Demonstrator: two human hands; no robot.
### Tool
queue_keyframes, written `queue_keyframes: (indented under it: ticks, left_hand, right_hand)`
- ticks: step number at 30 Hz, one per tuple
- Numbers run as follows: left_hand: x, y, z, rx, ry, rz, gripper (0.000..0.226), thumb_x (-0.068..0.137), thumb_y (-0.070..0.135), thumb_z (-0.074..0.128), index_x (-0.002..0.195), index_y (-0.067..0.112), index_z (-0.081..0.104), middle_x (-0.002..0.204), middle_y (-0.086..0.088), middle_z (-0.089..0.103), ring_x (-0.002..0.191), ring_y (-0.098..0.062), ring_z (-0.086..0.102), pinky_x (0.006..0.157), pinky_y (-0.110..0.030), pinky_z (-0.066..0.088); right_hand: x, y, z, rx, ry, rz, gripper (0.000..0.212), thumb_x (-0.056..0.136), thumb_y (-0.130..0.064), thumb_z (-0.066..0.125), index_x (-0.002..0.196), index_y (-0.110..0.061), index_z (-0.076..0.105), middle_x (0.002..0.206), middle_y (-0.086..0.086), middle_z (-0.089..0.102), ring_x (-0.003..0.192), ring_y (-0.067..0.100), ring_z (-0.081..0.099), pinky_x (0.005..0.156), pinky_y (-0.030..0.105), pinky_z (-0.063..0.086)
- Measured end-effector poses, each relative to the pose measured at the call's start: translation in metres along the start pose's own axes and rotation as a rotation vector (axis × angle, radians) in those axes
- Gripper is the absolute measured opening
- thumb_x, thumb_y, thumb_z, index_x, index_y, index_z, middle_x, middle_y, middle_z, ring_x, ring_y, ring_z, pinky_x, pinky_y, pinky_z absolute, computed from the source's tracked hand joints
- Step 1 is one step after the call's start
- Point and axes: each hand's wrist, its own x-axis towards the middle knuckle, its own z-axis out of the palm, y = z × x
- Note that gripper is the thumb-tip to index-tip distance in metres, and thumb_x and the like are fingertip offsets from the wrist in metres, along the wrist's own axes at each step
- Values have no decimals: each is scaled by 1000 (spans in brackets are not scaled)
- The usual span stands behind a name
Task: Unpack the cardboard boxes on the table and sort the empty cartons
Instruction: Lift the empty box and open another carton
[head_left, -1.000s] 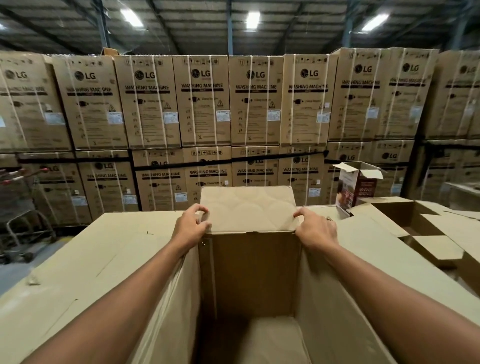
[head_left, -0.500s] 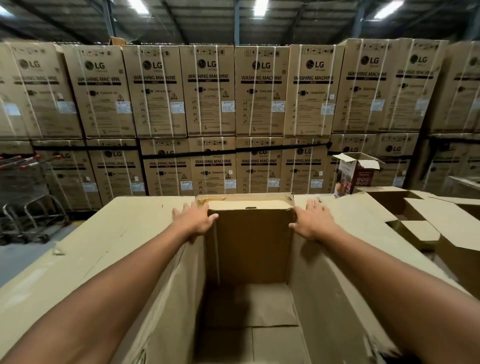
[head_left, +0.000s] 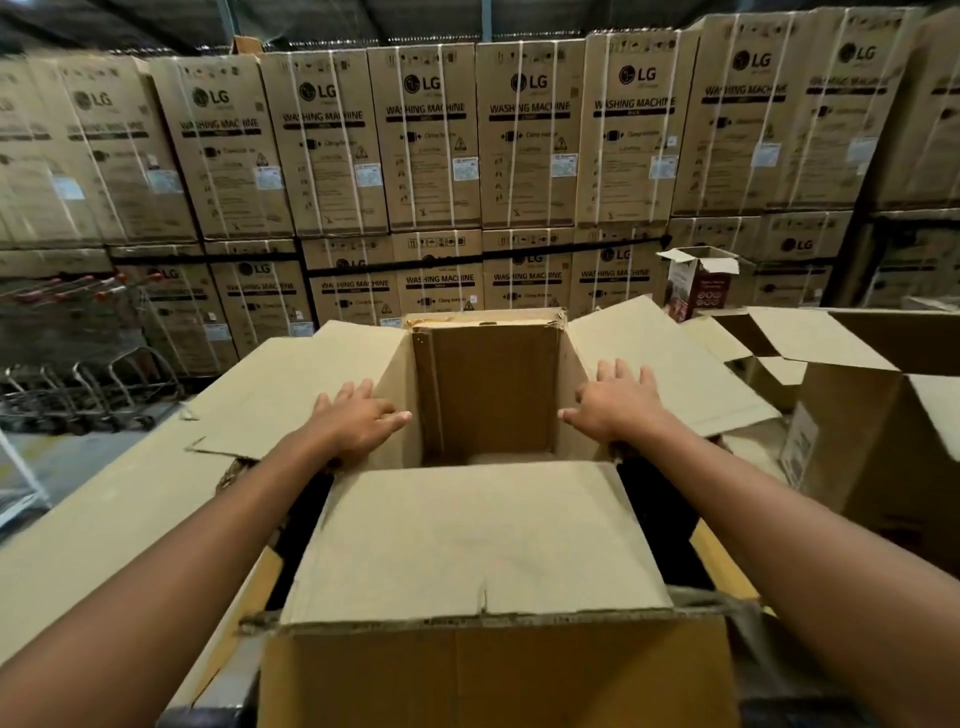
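Item: large carton (head_left: 485, 395), directly before you between your forearms, top flaps open. Your left hand (head_left: 358, 421) lies flat on the left flap (head_left: 291, 389) and your right hand (head_left: 615, 410) flat on the right flap (head_left: 670, 364). Fingers (head_left: 349, 391) on both are straight and spread, pressing, grasping nothing. Near flap (head_left: 483, 540) leans inward, hiding most of the floor; the visible interior shows no contents, so it looks unpacked. Second carton (head_left: 872, 457), to your right: open. Small printed carton (head_left: 698, 283), further back: open. Outstanding, as I judge it: flattening and sorting.
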Motion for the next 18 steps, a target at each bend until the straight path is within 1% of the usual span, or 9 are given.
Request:
queue_keyframes:
  ticks: [2, 4, 5, 7, 9, 12, 15, 18]
  left_hand:
    - [-27, 7, 2, -50, 1, -9, 58, 101, 62, 25, 146, 33, 47, 166, -12, 11, 152, -33, 8, 120, -57, 4]
    - [-50, 16, 1, -86, 2, -3, 59, 101, 62, 25, 143, 29, 51, 163, -14, 21, 150, -35, 16, 120, -58, 11]
    - [-61, 20, 1, -100, -2, -2, 59, 101, 61, 25, 143, 28, 51, 162, -14, 23, 150, -35, 16, 120, -57, 11]
    - [-81, 29, 6, -124, -9, -11, 60, 102, 60, 23, 147, 29, 47, 164, -14, 17, 152, -34, 5, 120, -56, 5]
    - [-93, 34, 16, -118, 10, -19, 61, 102, 61, 18, 149, 32, 43, 166, -11, 12, 153, -33, -3, 121, -56, -2]
    - [-98, 35, 28, -109, 47, -22, 59, 102, 61, 13, 150, 39, 39, 167, -6, 10, 153, -31, -8, 120, -57, -6]
    - [-97, 36, 29, -120, 50, -20, 58, 102, 61, 11, 150, 40, 37, 167, -3, 5, 153, -31, -11, 119, -59, -10]
    - [-97, 37, 30, -127, 43, -9, 59, 101, 61, 10, 150, 40, 37, 167, -4, 4, 152, -32, -14, 118, -60, -12]
  right_hand:
    - [-22, -8, -1, 50, -21, 9, 66, 95, -69, 33, 142, -27, 53, 164, 15, 18, 152, 38, 9, 119, 61, 2]
    - [-44, -15, -5, 126, -63, 8, 69, 95, -70, 31, 144, -25, 52, 164, 16, 16, 152, 39, 5, 118, 61, -1]
    - [-54, -19, -7, 156, -77, 4, 70, 95, -71, 31, 144, -25, 51, 164, 16, 16, 152, 40, 5, 118, 61, -2]
    - [-74, -28, -8, 171, -86, -10, 72, 95, -72, 28, 146, -26, 49, 164, 17, 15, 151, 41, 5, 117, 62, -2]
    - [-90, -36, -1, 148, -74, -36, 73, 96, -71, 20, 148, -27, 47, 165, 17, 14, 152, 41, 3, 117, 64, -5]
    - [-103, -40, 12, 136, -21, -50, 74, 97, -67, 7, 149, -30, 44, 165, 17, 13, 151, 42, -5, 115, 66, -13]
    - [-105, -42, 13, 142, -25, -30, 72, 98, -66, 5, 151, -32, 40, 165, 17, 11, 151, 42, -7, 113, 67, -16]
    - [-108, -43, 11, 137, -20, -7, 70, 98, -65, 6, 153, -34, 35, 166, 16, 7, 152, 40, -8, 114, 65, -17]
